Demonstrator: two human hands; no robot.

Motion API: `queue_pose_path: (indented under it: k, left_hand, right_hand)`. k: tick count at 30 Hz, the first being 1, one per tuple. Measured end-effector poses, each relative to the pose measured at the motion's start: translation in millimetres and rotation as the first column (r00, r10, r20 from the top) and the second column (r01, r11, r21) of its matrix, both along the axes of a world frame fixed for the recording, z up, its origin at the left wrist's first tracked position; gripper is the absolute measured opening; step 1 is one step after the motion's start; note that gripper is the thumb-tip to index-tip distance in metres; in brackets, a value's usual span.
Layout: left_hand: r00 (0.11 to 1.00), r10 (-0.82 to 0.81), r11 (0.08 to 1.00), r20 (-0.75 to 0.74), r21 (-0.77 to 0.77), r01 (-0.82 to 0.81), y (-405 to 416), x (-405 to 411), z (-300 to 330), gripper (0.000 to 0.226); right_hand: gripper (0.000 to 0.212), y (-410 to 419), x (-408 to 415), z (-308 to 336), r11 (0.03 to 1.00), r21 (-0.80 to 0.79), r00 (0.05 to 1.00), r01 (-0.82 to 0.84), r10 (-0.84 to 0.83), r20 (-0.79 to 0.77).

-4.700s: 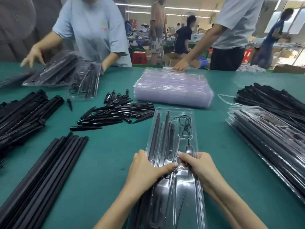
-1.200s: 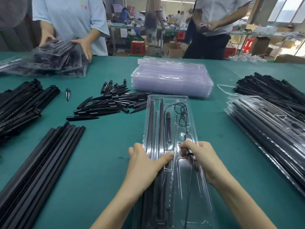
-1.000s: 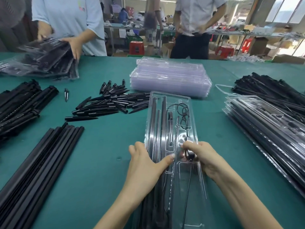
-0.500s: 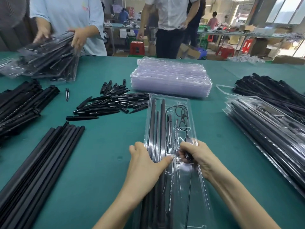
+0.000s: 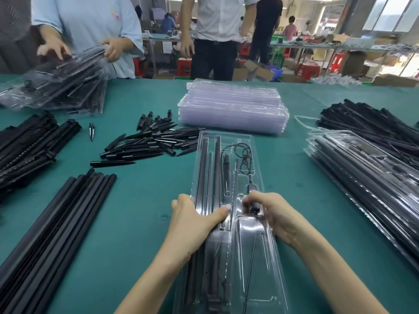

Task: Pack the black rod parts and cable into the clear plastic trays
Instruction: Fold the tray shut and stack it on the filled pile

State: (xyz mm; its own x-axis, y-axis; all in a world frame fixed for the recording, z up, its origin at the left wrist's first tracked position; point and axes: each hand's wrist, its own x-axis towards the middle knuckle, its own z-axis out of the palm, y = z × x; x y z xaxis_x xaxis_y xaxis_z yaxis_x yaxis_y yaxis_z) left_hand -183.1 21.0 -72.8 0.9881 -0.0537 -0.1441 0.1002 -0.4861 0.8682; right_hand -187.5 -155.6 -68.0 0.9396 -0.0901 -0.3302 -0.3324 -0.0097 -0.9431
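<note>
Fingers of the right hand (image 5: 275,214) pinched the thin black cable (image 5: 246,159) inside the long clear plastic tray (image 5: 256,279), while the left hand (image 5: 192,220) gripped its edge.

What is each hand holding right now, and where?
Left hand holds the tray by its left edge; right hand pinches the cable's plug.

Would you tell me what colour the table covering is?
Teal green table covering, plain and unpatterned, seen best in the head view.
</note>
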Motion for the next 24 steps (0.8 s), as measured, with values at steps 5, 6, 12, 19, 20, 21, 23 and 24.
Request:
queue_pose_path:
  k: [5, 6, 12, 19, 20, 21, 23, 24]
  left_hand:
    - [0.999, -0.007, 1.0, 0.031, 0.027, 0.007, -2, -3, 2, 0.058]
    - [1.0, -0.007, 1.0, 0.028, 0.026, 0.006, -2, -3, 2, 0.057]
    - [1.0, -0.008, 1.0, 0.02, 0.021, 0.007, -2, -3, 2, 0.058]
    - [0.999, -0.006, 1.0, 0.033, 0.025, 0.005, -2, -5, 1, 0.058]
    - [0.999, -0.003, 1.0, 0.036, 0.024, 0.002, -2, -5, 1, 0.057]
    - [0.999, 0.002, 1.0, 0.038, 0.022, -0.003, -2, -5, 0, 0.056]
    - [0.999, 0.015, 0.999, 0.049, 0.03, -0.017, -3, -6, 0, 0.054]
    - [0.998, 0.02, 0.999, 0.061, 0.04, -0.022, -3, -7, 0, 0.054]
  right_hand:
    - [0.018, 3, 0, 0, 0.999, -0.003, 0.999, 0.045, -0.046, -0.012]
    - [0.017, 4, 0, 0, 0.999, 0.015, 0.999, 0.052, -0.052, -0.011]
    - [0.017, 5, -1, -1, 0.998, 0.043, 0.998, 0.056, -0.057, 0.027]
    - [0.017, 9, -1, -2, 0.992, 0.081, 0.994, 0.101, -0.103, 0.028]
    - [0.016, 10, -1, -1, 0.99, 0.087, 0.993, 0.11, -0.113, 0.025]
    - [0.016, 11, -1, -2, 0.989, 0.089, 0.993, 0.118, -0.12, 0.022]
    - [0.016, 12, -1, -3, 0.987, 0.09, 0.991, 0.131, -0.133, 0.015]
    - [0.016, 13, -1, -2, 0.986, 0.095, 0.991, 0.135, -0.137, 0.012]
